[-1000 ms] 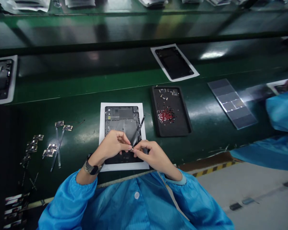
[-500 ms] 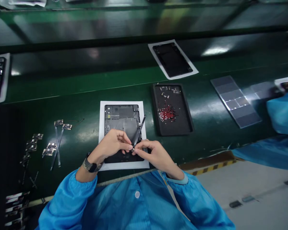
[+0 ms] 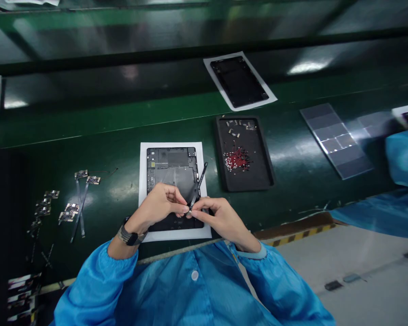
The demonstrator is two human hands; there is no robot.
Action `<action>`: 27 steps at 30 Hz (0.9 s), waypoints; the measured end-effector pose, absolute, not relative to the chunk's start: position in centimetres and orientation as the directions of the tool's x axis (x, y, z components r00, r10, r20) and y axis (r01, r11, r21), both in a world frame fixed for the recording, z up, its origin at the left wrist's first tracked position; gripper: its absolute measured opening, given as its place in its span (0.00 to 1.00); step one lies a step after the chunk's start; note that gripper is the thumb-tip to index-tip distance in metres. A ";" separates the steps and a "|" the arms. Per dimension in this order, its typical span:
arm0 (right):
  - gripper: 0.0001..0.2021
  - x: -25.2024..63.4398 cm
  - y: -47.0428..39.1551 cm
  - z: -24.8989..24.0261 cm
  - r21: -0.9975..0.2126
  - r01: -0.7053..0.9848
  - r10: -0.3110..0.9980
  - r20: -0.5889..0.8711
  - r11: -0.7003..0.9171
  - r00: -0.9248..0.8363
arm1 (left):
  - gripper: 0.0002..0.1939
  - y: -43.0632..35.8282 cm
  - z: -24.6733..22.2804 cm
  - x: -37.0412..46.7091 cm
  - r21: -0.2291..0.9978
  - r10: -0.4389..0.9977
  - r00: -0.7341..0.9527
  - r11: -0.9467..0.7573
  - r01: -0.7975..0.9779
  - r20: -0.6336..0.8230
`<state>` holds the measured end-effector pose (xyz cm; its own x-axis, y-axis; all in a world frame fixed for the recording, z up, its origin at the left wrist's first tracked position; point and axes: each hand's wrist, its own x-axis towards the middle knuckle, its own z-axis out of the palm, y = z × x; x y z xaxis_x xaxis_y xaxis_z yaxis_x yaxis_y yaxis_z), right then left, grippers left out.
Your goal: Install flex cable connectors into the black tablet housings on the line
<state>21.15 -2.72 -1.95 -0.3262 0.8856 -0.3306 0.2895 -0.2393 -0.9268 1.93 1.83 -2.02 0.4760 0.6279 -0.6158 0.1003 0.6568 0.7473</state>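
Note:
Between my hands is a small circuit board [image 3: 189,211] with a dark flat ribbon cable [image 3: 200,181] slanting up to the right from it. My left hand [image 3: 161,203] pinches the board's left side between thumb and fingertips. On the other side, my right hand [image 3: 221,218] grips it with thumb and index finger. The fingers mostly cover the board. Both hands are over the lower part of an opened black tablet housing [image 3: 172,172], which lies on a white sheet [image 3: 143,167].
A black tray [image 3: 255,179] holds red-black wires [image 3: 237,159] and small boards. Boards with ribbon cables [image 3: 82,194] lie left. Another tablet housing [image 3: 240,81] rests farther back. Clear plastic sheet [image 3: 336,140] and a co-worker's blue sleeve [image 3: 404,156] are right.
Both hands keep their pinch on the board, with only a slight shift. The tablet housings at the back and far left have moved a little leftward. The co-worker's sleeve has moved slightly right.

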 end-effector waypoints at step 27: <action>0.10 21.9 -2.1 -1.2 -0.910 0.391 0.896 -0.283 -0.138 -0.342 | 0.03 1.0 -0.7 1.0 0.832 0.789 0.377 0.285 0.475 -0.485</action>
